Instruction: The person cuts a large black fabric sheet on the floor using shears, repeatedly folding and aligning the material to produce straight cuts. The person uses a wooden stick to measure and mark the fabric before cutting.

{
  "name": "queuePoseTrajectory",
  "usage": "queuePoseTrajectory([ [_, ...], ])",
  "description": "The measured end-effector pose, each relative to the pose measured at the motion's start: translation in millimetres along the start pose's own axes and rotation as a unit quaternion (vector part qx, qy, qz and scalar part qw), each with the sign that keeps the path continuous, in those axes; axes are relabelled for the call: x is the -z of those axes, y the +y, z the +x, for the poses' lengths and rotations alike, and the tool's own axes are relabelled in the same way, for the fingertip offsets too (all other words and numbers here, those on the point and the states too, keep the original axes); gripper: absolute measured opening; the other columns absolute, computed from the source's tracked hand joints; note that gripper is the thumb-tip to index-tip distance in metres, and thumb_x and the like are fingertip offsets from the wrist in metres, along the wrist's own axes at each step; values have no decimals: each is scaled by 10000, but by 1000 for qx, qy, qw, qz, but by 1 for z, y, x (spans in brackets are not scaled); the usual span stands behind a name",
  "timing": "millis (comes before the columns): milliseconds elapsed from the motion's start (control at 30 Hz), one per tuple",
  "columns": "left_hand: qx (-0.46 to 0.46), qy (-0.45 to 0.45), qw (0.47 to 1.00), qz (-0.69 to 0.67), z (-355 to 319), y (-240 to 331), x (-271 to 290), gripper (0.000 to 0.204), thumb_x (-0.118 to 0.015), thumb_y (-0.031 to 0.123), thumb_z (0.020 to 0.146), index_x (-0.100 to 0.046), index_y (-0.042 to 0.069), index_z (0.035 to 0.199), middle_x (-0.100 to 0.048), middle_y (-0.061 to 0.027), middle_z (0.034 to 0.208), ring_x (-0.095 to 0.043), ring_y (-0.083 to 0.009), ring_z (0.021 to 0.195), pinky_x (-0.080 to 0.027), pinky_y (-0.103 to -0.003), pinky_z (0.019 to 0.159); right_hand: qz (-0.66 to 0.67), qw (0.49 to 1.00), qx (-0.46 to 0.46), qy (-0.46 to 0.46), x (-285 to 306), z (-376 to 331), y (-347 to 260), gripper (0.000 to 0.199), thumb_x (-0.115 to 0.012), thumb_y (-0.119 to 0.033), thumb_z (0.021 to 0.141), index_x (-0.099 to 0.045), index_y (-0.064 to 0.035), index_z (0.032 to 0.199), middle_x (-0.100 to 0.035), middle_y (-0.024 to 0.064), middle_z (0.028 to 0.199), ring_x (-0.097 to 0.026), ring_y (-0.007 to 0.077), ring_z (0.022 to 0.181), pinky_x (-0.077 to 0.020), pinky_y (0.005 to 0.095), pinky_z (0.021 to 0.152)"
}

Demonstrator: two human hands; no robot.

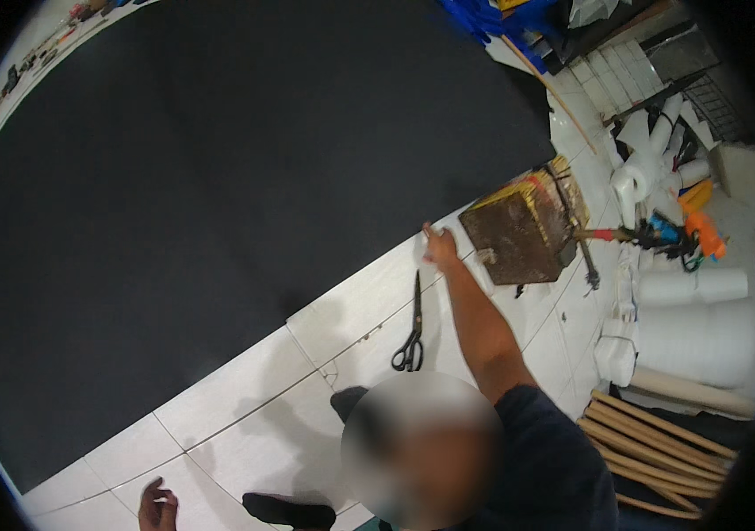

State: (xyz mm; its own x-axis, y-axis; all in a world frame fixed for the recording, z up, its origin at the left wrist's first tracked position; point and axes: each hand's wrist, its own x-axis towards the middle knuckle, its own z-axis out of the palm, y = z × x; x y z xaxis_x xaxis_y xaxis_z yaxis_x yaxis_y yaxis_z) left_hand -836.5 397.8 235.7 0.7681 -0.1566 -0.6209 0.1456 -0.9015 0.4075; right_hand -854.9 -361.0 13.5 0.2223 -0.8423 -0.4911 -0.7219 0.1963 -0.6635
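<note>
A large black sheet (245, 177) lies spread over the tiled floor, its near edge slanting up to the right. At that edge, close to the right end, my right hand (436, 246) touches the sheet with a fingertip; its fingers are apart. Just below this hand lies a pair of black-handled scissors (411, 341), blades pointing toward the sheet. Low on the left, my left hand (158, 506) is over the tiles, loosely curled with a gap between thumb and fingers. Nothing shows in it, and it is apart from the sheet.
A worn brown block-shaped weight (514, 234) stands beside the sheet's right corner. My feet in black socks (289, 511) are on white tiles (227, 442). Rolls of white foam (700, 327), wooden poles (660, 442) and clutter line the right side. A blurred patch hides the lower middle.
</note>
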Motion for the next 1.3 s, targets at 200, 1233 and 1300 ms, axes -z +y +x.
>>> queuePoseTrajectory([
  [200,45,-167,974,-148,8,-34,28,477,-606,202,957,-484,58,1395,-612,-81,1054,-570,-156,900,-480,-303,803,312,949,-17,-50,4,35,-16,436,-717,-411,881,-540,-23,972,-491,38,654,-446,154,476,-425,319,433],
  [1233,-154,65,979,115,107,2,-38,533,-722,177,835,-534,50,1317,-540,-225,1290,-542,-388,1184,-453,-463,999,211,961,179,-19,-119,-68,-76,483,-761,-314,777,-653,69,1050,-661,127,1093,-591,228,986,-445,330,884],
  [1300,-144,97,971,166,131,-1,-58,613,-734,183,823,-485,90,1376,-457,-231,1397,-457,-409,1286,-412,-476,1055,282,929,229,-71,-84,-33,-60,464,-774,-308,765,-664,52,1037,-673,104,1028,-592,213,894,-466,327,807],
])
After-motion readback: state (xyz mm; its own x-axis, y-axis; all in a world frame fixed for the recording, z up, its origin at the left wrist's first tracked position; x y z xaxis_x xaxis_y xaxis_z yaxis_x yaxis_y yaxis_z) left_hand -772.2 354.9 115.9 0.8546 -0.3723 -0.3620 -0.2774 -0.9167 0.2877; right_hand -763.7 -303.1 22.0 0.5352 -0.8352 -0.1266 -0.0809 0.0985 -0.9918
